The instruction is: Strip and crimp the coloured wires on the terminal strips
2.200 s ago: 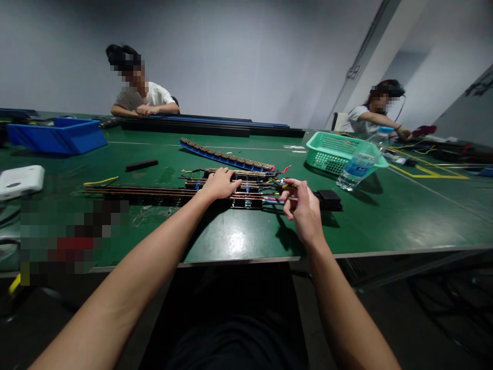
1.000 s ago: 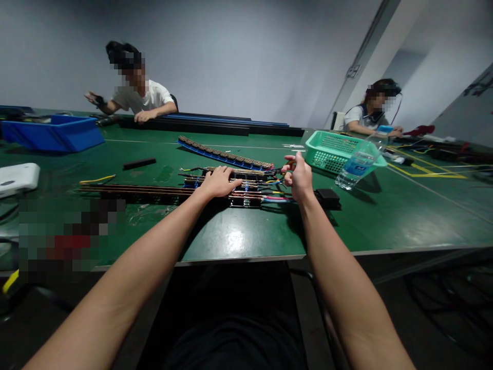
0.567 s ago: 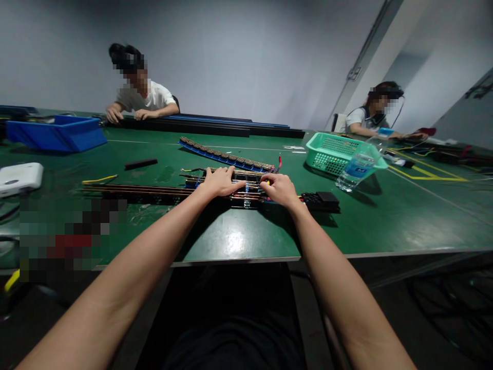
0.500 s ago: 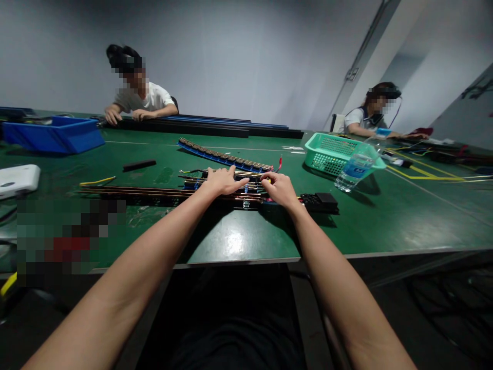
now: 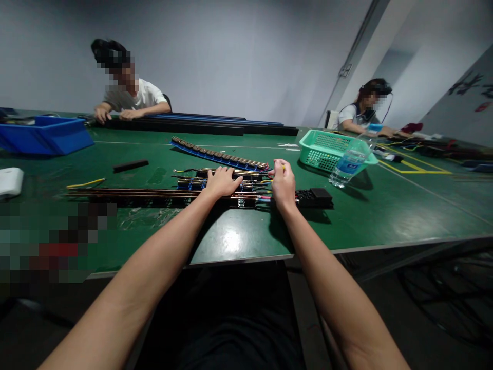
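My left hand (image 5: pixel 222 183) lies palm down across short blue-and-black strips (image 5: pixel 188 182) with brass-coloured rods, fingers spread, pressing on them. Just right of it, my right hand (image 5: pixel 284 184) is closed with thumb and fingers pinched together near the strips' wire ends. Thin coloured wires (image 5: pixel 266 182) run into its fingers, and a bit of yellow shows at the fingertips. In front of both hands lies a long black strip (image 5: pixel 165 194) with copper-coloured rods, ending in a black block (image 5: pixel 321 197). Behind them a curved blue strip (image 5: pixel 219 155) rests at a slant.
A green basket (image 5: pixel 314 154) stands at the back right, with a tilted water bottle (image 5: pixel 348 165) against it. At left are a blue bin (image 5: pixel 50 139), a white object (image 5: pixel 11 181) and a short black bar (image 5: pixel 131 166). Two people sit across the green table (image 5: pixel 385 216).
My right hand has lifted and turned more upright, its fingers now pinched at the wires. My left hand stays on the strips. The whole view has shifted slightly.
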### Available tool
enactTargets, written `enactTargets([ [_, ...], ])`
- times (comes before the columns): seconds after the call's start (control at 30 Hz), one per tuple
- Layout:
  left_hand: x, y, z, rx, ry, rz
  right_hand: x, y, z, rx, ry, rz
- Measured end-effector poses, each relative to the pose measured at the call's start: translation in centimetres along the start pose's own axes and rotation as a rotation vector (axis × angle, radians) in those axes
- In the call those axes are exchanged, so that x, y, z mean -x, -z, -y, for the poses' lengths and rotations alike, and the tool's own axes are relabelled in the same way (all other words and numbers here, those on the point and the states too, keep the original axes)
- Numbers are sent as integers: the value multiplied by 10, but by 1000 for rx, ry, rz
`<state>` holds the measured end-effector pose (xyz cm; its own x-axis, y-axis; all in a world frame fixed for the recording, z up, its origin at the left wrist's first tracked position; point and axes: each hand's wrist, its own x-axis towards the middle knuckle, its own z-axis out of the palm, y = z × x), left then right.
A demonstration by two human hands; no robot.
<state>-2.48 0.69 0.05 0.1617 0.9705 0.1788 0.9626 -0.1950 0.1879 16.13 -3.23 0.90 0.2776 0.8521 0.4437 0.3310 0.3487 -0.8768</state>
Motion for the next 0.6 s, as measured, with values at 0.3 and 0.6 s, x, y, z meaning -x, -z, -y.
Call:
enactTargets([
  [0.3,-5,-3,2,11,5,29,144,26,31,-232,-4,-35],
  [0.6,-5,-3,4,17,-7,26,164,44,30,-371,-81,-23],
])
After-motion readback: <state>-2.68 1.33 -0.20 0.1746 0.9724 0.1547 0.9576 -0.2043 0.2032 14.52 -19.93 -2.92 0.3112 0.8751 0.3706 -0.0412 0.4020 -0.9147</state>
